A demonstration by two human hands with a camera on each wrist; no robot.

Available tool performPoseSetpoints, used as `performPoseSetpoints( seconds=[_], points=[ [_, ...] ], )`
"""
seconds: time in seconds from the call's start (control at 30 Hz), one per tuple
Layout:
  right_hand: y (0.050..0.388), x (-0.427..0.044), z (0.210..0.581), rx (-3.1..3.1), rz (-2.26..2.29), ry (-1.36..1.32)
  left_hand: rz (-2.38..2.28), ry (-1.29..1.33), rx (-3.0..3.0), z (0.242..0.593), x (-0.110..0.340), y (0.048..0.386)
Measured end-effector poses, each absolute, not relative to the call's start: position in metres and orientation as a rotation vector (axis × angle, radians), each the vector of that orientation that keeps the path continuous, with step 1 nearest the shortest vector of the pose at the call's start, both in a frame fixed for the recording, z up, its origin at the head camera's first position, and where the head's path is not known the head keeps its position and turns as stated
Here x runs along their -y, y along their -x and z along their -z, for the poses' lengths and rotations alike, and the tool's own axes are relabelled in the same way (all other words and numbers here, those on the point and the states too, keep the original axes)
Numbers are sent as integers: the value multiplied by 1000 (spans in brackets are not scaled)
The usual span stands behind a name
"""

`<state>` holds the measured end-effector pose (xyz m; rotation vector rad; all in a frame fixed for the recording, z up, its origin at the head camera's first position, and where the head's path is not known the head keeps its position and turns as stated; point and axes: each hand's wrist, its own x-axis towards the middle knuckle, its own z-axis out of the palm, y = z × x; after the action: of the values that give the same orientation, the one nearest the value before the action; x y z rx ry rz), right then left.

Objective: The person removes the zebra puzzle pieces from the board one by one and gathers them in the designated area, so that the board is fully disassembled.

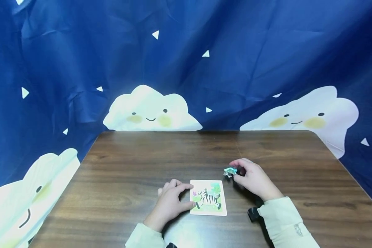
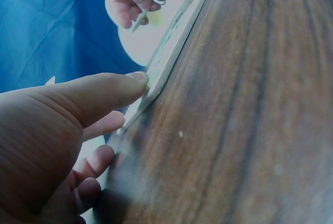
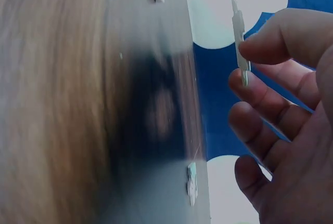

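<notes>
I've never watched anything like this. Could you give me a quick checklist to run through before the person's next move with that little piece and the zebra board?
1. Zebra board lying flat on the table: ok.
2. Left hand touching the board's left edge, thumb and index finger: ok.
3. Right hand pinching the small piece: ok.
4. Piece above the board: not ok; it is beyond the board's far right corner.
5. Matching gap for the piece in the board: cannot tell; the details are too small.

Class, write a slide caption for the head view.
A left hand touches a zebra board on a wooden table; the right hand pinches a small piece.
</notes>
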<state>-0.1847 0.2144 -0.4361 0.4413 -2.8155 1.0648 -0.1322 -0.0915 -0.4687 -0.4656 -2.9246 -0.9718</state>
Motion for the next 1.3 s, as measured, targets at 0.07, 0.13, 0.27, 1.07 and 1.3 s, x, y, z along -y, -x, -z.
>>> performPoseSetpoints(
  seconds=[0.07,0.13,0.27,1.07,1.3],
  points=[
    [186,-218,435,2815,-1059,-403,973,468,2914,468,91,133],
    [186,-221,434,2805,-1056,-371,979,467,2903,469,91,133],
    [188,-229,434,2788,-1057,-297,1002,471,2888,470,91,133],
    [191,-298,448,2700,-1006,26,977,457,2904,471,90,132],
    [189,-313,454,2656,-1041,97,991,455,2907,471,90,131]
  ],
)
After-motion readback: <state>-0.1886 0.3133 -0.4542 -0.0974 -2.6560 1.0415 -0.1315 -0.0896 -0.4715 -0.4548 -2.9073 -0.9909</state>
